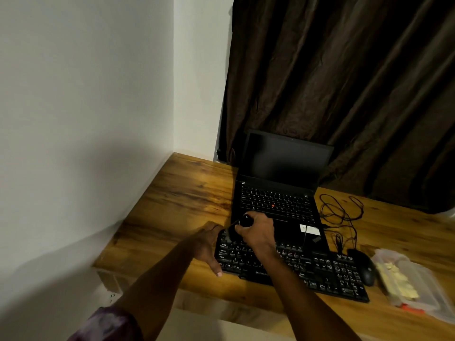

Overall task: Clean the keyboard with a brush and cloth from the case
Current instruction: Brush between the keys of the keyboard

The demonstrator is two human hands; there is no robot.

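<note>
A patterned sleeve (105, 326) shows at the bottom edge, and two bare forearms reach from there onto the wooden tabletop (184, 193). The left hand (205, 244) rests against the left end of the black keyboard (320, 269). Its thumb lies straight by the front corner, its fingers stretch loosely toward the back corner, and it grips nothing.

The right hand (256, 232) is over the keyboard's top-left keys with its fingers curled round a black brush (242, 223). The brush's rounded top shows above the knuckles and its lower end is down at the keys. The keyboard lies at a slant along the front of the tabletop. Its white key legends are mostly blurred, though A, Z, X and C can just be made out on the left. A small brand mark on its front edge is too soft to read.

Just right of the keyboard sits a black mouse (364, 267). Beyond the mouse, near the right edge, is a clear plastic case (418, 271) holding pale yellow contents and something orange (412, 307); what they are is unclear.

Behind the keyboard and touching its back edge stands an open black laptop (288, 158) with a dark screen and a red dot among its keys. A white sticker (310, 229) on its palm rest cannot be read. Loose black cables (342, 212) tangle to its right. A dark brown curtain (344, 82) hangs behind, and a white wall (86, 94) is to the left.
</note>
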